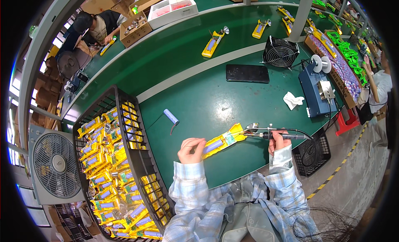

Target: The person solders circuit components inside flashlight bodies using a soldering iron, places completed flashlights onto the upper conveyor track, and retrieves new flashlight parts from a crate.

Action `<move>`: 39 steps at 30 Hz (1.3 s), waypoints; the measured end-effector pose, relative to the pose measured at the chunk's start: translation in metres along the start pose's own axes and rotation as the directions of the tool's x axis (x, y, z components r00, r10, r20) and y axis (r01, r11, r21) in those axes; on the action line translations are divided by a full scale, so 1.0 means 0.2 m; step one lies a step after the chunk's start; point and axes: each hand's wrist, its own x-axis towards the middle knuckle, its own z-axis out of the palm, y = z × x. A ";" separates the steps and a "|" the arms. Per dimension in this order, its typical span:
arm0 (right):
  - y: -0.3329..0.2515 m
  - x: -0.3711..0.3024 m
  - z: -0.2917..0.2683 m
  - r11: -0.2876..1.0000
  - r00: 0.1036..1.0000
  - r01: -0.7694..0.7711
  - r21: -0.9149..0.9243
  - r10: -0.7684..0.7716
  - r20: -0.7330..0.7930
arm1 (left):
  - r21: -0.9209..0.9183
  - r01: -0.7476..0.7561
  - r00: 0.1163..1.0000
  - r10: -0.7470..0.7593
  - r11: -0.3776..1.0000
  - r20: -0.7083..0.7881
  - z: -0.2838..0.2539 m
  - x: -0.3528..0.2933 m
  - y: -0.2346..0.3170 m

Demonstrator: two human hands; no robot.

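A yellow flashlight housing (211, 153) lies slantwise on the green bench, with a purple battery cell (214, 145) and a small green circuit board (230, 137) inside. My left hand (192, 150) is closed in a pinch at its left end; what the fingertips hold is hidden. In my right hand (279, 142) is a soldering iron (293, 136) with a wire-feed tube along it. Its tip points left at the housing's right end, beside the silver reflector (252, 127). A loose purple cell (171, 116) with thin leads lies farther left.
A black crate (135, 154) full of yellow housings stands left, beside a floor fan (58, 164). Behind are a phone (247, 73) and a small black fan (280, 53). A blue soldering unit (316, 92) with a solder spool and crumpled tissue (293, 100) sit right. Co-workers sit beyond.
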 end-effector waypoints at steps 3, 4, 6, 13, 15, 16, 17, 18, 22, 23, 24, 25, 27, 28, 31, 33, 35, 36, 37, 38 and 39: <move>0.00 0.01 0.01 1.000 1.000 0.003 0.009 -0.003 0.016 | 0.132 -0.100 0.974 0.070 0.986 0.217 0.01 0.01 0.02; 0.00 0.01 0.02 1.000 1.000 -0.003 0.024 0.003 0.014 | 0.159 -0.130 0.963 0.086 0.979 0.257 0.01 0.01 0.02; 0.00 0.01 0.02 1.000 0.999 0.005 0.015 -0.006 0.038 | 0.034 -0.171 0.950 0.156 0.985 0.271 0.05 0.00 0.02; 0.00 0.01 0.04 1.000 0.999 -0.008 -0.011 0.008 0.041 | 0.150 -0.169 0.952 0.122 0.974 0.280 0.09 -0.04 0.02; -0.01 0.01 0.04 1.000 0.999 -0.010 -0.018 0.011 0.044 | 0.183 -0.226 0.929 0.154 0.957 0.338 0.09 -0.02 0.03; -0.01 0.01 0.04 1.000 0.999 -0.014 -0.023 0.015 0.042 | 0.202 -0.248 0.916 0.161 0.948 0.367 0.09 -0.01 0.03; -0.01 0.01 0.04 1.000 0.999 -0.025 -0.012 0.025 0.036 | 0.210 -0.290 0.905 0.196 0.934 0.378 0.10 0.00 0.04; -0.01 0.02 0.05 1.000 0.999 -0.009 -0.029 0.011 0.050 | 0.217 -0.332 0.892 0.230 0.918 0.389 0.11 0.01 0.04; 0.00 0.02 0.06 0.999 0.997 0.008 -0.043 -0.005 0.071 | 0.275 -0.437 0.872 0.329 0.856 0.363 0.15 0.02 0.05; 0.00 0.02 0.06 0.999 0.998 -0.001 -0.032 0.004 0.068 | 0.299 -0.445 0.871 0.329 0.844 0.366 0.16 0.02 0.06; 0.00 0.02 0.06 0.998 0.997 0.019 -0.059 -0.014 0.082 | 0.323 -0.452 0.869 0.330 0.831 0.368 0.16 0.02 0.06; 0.01 0.02 0.06 0.997 0.995 0.029 -0.069 -0.022 0.093 | 0.344 -0.454 0.871 0.326 0.822 0.368 0.16 0.02 0.06; 0.01 0.03 0.06 0.995 0.994 0.048 -0.083 -0.039 0.104 | 0.348 -0.457 0.870 0.328 0.819 0.368 0.16 0.02 0.06; 0.02 0.04 0.06 0.995 0.993 0.057 -0.087 -0.048 0.104 | 0.351 -0.446 0.874 0.316 0.823 0.370 0.16 0.02 0.06; 0.02 0.05 0.06 0.992 0.991 0.079 -0.094 -0.068 0.112 | 0.354 -0.455 0.871 0.325 0.817 0.368 0.16 0.02 0.06; 0.02 0.06 0.06 0.988 0.989 0.094 -0.120 -0.078 0.126 | 0.346 -0.457 0.871 0.332 0.820 0.362 0.16 0.02 0.06; 0.02 0.06 0.06 0.979 0.985 0.112 -0.170 -0.087 0.146 | 0.340 -0.457 0.871 0.336 0.822 0.359 0.17 0.02 0.06; 0.02 0.06 0.06 0.978 0.986 0.107 -0.179 -0.081 0.149 | 0.339 -0.458 0.871 0.337 0.822 0.358 0.17 0.02 0.05; 0.01 0.06 0.06 0.977 0.985 0.104 -0.187 -0.076 0.152 | 0.337 -0.453 0.873 0.332 0.826 0.358 0.17 0.02 0.05; 0.01 0.07 0.06 0.976 0.985 0.101 -0.195 -0.071 0.155 | 0.336 -0.462 0.869 0.344 0.821 0.356 0.17 0.02 0.05; 0.01 0.07 0.06 0.975 0.986 0.098 -0.198 -0.068 0.152 | 0.335 -0.465 0.868 0.348 0.820 0.353 0.17 0.02 0.05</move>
